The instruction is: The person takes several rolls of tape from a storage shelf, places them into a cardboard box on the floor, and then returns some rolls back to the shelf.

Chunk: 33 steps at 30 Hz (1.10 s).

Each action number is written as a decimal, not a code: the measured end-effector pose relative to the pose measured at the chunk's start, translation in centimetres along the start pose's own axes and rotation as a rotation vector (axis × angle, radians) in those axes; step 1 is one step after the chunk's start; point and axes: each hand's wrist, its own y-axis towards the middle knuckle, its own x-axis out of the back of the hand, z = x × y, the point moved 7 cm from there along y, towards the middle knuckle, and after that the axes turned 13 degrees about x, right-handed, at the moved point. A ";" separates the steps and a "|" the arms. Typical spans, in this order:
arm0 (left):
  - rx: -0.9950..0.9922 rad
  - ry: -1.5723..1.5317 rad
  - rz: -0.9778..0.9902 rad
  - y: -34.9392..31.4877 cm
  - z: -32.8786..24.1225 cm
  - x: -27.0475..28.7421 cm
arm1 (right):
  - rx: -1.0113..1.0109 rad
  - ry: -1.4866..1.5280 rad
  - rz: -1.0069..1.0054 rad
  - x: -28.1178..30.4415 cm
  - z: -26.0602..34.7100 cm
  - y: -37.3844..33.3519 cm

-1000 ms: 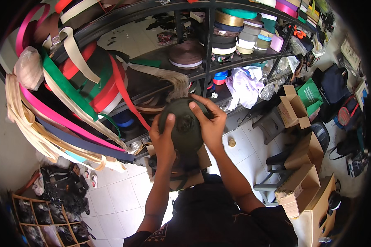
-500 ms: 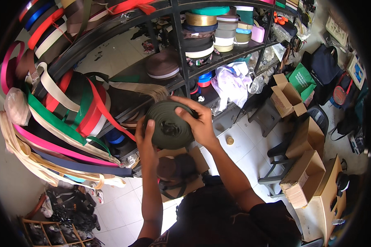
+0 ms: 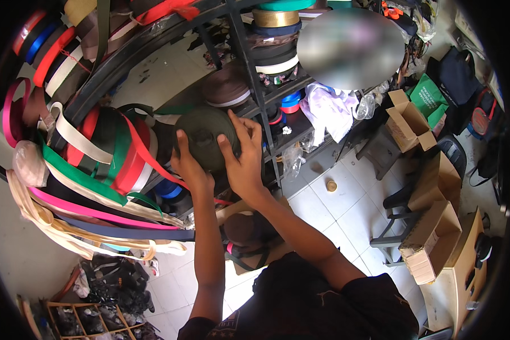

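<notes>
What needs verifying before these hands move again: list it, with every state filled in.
1. Left hand on the dark green roll: ok.
2. Right hand on the dark green roll: ok.
3. Dark green roll wound up: ok.
4. Red strap tucked away: not ok, it trails loose toward the left hand.
5. Dark green roll resting on the shelf: cannot tell.
6. Brown roll clear of the dark green roll: cannot tell from this angle.

dark-green roll (image 3: 204,127): matt cloth | floor tiles (image 3: 310,208): smooth, glossy | carton (image 3: 422,267): cardboard
</notes>
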 end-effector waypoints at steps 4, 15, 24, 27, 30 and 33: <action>-0.038 0.127 0.004 2.9 -1.3 -1.3 | 0.026 0.123 0.020 -0.5 -1.3 1.7; -0.247 0.932 -0.007 12.2 -1.6 -9.1 | 0.137 -0.200 0.031 -3.5 -4.6 8.4; -0.130 0.605 0.430 12.0 1.4 -9.6 | 0.217 -0.602 0.164 -5.6 -6.3 8.5; -0.171 0.570 0.506 11.5 1.5 -9.4 | 0.235 -0.516 0.106 -5.5 -5.8 8.5; -0.351 0.658 0.417 12.3 1.5 -9.0 | 0.292 -0.448 0.059 -5.8 -5.6 7.4; -0.434 0.740 0.406 11.4 0.3 -7.3 | 0.429 -0.266 -0.031 -4.0 -3.3 3.7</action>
